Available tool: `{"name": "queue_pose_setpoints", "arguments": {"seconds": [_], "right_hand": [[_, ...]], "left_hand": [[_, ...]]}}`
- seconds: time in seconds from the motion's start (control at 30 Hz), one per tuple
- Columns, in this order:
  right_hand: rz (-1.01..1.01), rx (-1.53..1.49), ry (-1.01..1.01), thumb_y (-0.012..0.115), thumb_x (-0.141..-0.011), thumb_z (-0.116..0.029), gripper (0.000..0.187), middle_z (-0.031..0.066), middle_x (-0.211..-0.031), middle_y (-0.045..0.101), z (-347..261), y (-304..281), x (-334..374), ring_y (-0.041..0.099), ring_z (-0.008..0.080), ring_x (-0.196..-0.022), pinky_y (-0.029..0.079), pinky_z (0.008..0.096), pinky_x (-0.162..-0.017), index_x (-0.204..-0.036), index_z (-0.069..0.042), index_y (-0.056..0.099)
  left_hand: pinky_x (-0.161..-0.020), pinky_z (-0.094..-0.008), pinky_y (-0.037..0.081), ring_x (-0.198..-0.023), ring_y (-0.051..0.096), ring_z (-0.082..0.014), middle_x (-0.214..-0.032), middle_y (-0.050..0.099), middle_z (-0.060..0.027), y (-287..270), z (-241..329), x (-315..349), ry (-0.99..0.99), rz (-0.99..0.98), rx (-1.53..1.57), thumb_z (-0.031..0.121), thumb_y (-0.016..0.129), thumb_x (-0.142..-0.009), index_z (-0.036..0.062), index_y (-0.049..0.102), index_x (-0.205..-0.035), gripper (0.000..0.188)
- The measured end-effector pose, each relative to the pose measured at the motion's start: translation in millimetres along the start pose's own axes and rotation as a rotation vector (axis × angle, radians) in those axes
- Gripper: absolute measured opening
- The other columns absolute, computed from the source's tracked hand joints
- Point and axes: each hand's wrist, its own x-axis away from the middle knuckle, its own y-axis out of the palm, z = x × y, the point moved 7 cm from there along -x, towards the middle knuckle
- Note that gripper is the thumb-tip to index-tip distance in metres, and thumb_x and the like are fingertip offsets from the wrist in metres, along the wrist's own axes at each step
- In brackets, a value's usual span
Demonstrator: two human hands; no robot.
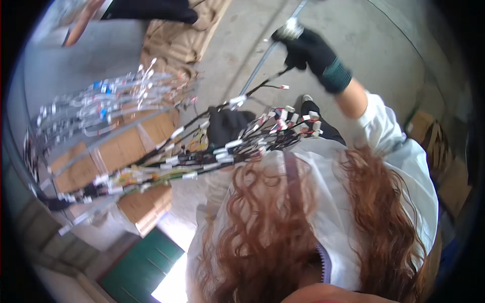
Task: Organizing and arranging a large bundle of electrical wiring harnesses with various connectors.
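Observation:
A long wire harness (202,160) of black cables with many white connectors stretches from the left toward my body. My left hand (228,127), in a dark glove, is closed on the harness among its branches; wires hide part of its fingers. My right hand (307,50), in a black glove with a green cuff, is raised at the upper right. It is closed around the end of a black branch of the harness, and blurred white connectors (291,29) show at its fingertips. More loose connectors (295,118) hang in a bunch right of my left hand.
Several other harnesses (101,108) with white and blue connectors hang at the left, above cardboard boxes (126,144). A thin metal rail (260,65) passes behind my right hand. A brown moulded pallet (177,35) lies at the back, beside another person's arm (81,25). Cartons (429,136) stand at the right.

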Motion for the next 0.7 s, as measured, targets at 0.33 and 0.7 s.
{"name": "queue_pose_setpoints", "arguments": {"seconds": [0.33, 0.7], "right_hand": [[-0.352, 1.083, -0.570, 0.054, -0.073, -0.020, 0.025, 0.0128, -0.080, 0.057, 21, 115, 38, 0.056, 0.0266, -0.077, 0.043, 0.0329, -0.070, -0.093, -0.005, 0.054], [-0.417, 1.011, -0.264, 0.056, -0.075, -0.021, 0.017, 0.0067, -0.068, 0.056, 12, 80, -19, 0.055, 0.0220, -0.063, 0.044, 0.0318, -0.062, -0.084, -0.007, 0.055]], "left_hand": [[-0.091, -0.0435, 0.033, -0.106, 0.041, -0.0312, -0.108, 0.050, -0.0146, -24, 30, -24, 0.349, 0.313, 0.126, 0.043, 0.030, -0.085, 0.0066, 0.052, -0.101, 0.045], [-0.074, -0.0361, 0.045, -0.082, 0.055, -0.0248, -0.094, 0.052, -0.0153, 3, 12, -18, 0.078, 0.124, -0.344, 0.030, 0.042, -0.084, 0.0007, 0.040, -0.109, 0.039]]}}
